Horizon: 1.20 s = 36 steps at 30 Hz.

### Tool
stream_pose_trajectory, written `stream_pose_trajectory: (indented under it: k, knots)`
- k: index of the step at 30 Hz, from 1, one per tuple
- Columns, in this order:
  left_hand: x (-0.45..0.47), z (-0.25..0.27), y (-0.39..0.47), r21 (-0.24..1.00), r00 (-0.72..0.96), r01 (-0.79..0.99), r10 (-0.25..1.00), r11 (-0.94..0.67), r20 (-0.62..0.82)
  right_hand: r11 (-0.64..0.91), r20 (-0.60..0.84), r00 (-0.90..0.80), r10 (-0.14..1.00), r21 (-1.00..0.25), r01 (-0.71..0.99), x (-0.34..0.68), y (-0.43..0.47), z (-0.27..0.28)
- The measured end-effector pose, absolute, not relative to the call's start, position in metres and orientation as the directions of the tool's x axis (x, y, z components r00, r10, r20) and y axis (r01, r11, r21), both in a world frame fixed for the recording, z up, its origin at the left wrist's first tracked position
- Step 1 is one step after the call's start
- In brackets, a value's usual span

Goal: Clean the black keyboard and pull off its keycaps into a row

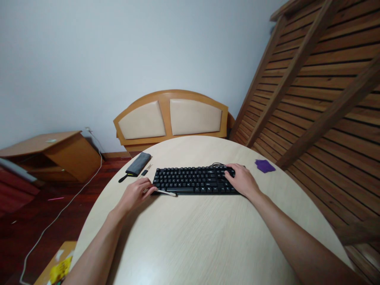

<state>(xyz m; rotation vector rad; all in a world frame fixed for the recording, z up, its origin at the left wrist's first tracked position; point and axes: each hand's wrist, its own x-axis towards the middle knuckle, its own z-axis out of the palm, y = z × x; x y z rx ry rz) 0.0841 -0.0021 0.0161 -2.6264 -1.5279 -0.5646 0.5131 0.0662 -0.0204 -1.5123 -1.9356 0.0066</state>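
Observation:
A black keyboard [184, 181] lies flat on the round, light wooden table, its cable bunched behind the right half. At its front left corner, my left hand [139, 194] is closed around a slim white stick that looks like a toothbrush [170, 193]. The thicker end of the toothbrush points right, along the keyboard's front edge; bristles are too small to make out. My right hand [242, 180] grips the keyboard's right end, thumb over the number keys and the other fingers at the far side, partly hidden.
On the table's left are a grey pouch [139, 164] with a black strap, a small black item [144, 172] and thin sticks [149, 166]. A purple cloth [265, 166] lies at the right. Beyond stand a headboard [196, 116], a wooden cabinet [59, 154] and a slatted frame [314, 87].

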Motion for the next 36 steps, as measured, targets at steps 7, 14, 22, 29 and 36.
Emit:
stream_pose_trajectory:
  k: [7, 14, 22, 29, 36]
  knots:
    - [0.101, 0.012, -0.001, 0.052, 0.502, 0.825, 0.772, -0.563, 0.39, 0.389, 0.494, -0.168, 0.853, -0.387, 0.836, 0.504, 0.062, -0.02]
    - [0.13, 0.01, -0.005, -0.006, 0.523, 0.816, 0.735, -0.578, 0.431, 0.487, 0.477, -0.282, 0.832, -0.387, 0.783, 0.494, 0.059, -0.022]
    - [0.155, 0.013, -0.014, -0.013, 0.544, 0.806, 0.732, -0.591, 0.41, 0.572, 0.45, -0.397, 0.8, -0.372, 0.731, 0.484, 0.052, -0.022]
    - [0.167, 0.014, -0.017, 0.006, 0.57, 0.781, 0.718, -0.624, 0.4, 0.631, 0.408, -0.49, 0.77, -0.371, 0.681, 0.483, 0.044, -0.015]
    - [0.18, 0.015, -0.022, 0.017, 0.552, 0.793, 0.729, -0.609, 0.406, 0.659, 0.406, -0.521, 0.751, -0.405, 0.634, 0.483, 0.043, -0.012]
